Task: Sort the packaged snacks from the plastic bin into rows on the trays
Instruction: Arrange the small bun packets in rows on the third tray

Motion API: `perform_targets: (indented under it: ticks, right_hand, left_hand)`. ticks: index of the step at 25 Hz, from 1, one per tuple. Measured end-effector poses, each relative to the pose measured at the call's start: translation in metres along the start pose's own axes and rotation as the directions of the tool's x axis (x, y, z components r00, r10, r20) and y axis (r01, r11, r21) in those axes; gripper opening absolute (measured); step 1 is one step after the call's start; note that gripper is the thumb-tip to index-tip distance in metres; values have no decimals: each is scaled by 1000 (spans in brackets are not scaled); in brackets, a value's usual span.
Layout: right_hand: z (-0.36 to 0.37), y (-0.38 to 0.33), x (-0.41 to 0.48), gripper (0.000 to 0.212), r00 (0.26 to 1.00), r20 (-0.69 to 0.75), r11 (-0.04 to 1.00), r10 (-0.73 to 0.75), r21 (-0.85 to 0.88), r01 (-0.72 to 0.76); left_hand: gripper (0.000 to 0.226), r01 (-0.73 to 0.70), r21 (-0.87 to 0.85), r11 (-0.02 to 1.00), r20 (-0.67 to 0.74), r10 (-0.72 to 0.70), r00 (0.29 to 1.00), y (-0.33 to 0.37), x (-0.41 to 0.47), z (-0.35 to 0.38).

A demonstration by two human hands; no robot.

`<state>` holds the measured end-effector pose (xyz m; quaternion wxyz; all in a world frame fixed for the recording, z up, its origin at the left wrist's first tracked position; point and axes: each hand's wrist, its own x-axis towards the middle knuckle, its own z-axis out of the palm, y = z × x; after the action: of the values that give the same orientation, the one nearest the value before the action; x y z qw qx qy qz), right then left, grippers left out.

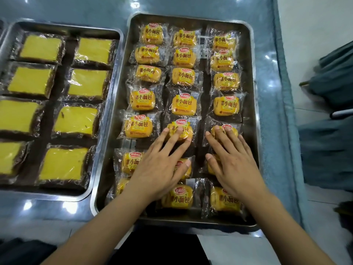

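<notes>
**A:** Where are the snacks?

**B:** Small yellow bread packets (pixel 145 100) lie in three columns in the bread tray (pixel 114 115), a steel one that sits on the blue worktop (pixel 57 209) toward its right edge. Just beside it, toward the left edge, the cake tray (pixel 64 60) holds wrapped cake slices (pixel 89 83) in two columns of four.

**A:** And the hands?

**B:** Both are over the near half of the bread tray. The left hand (pixel 162 165) lies flat, fingers straight and spread. Its fingertips rest on the middle-column packet (pixel 181 127), and its thumb lies across the packet just nearer. It grips nothing.

**A:** The right one?

**B:** The right hand (pixel 231 161) is flat and spread too. Its fingertips rest on the right-column packet (pixel 235 131), in the same row and close to the tray's right wall. Nothing is pinched or curled around.

**A:** Are the rows neat?

**B:** The far rows are fairly even, with wrapper edges touching or overlapping a little. The left forearm partly hides the near left corner, so I cannot tell how those packets lie.
</notes>
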<state>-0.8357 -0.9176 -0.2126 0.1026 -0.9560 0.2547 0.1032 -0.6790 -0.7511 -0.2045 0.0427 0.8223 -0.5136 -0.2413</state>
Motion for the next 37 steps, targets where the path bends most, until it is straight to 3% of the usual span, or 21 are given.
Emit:
perform_targets:
  ticks: [5,11,14,17,24,31,34,37]
  right_hand:
    - [6,0,-3,65,1000,16,998,2,-57,-1]
    - [-13,-31,-11,65,998,-57,1000,-32,0,32]
    - [-21,-74,-37,61,993,15,985,-117,129,114]
    - [-7,-103,-60,64,979,126,977,-159,162,138]
    - [17,-114,-69,64,996,63,997,-62,59,58]
    - [20,-118,-58,64,1000,-15,995,-6,96,8]
    - [6,-105,-63,59,993,-111,994,40,102,-28]
    - [0,-73,-68,54,966,-185,982,183,85,-170]
  left_hand:
    - [62,-14,15,1000,-74,15,997,4,-14,-2]
    - [57,161,-50,986,-224,-168,960,-10,-85,2]
    - [54,187,-113,976,-219,-208,953,-21,-110,13]
    - [58,183,-72,981,-177,-193,965,-26,-120,27]
    - [63,151,-18,988,-151,-152,977,-37,-109,30]
    - [61,186,-1,982,-164,-184,969,-35,-99,25]
    - [58,120,-2,993,-164,-119,979,-15,-100,22]
    - [59,24,25,999,-92,-22,995,7,-99,28]
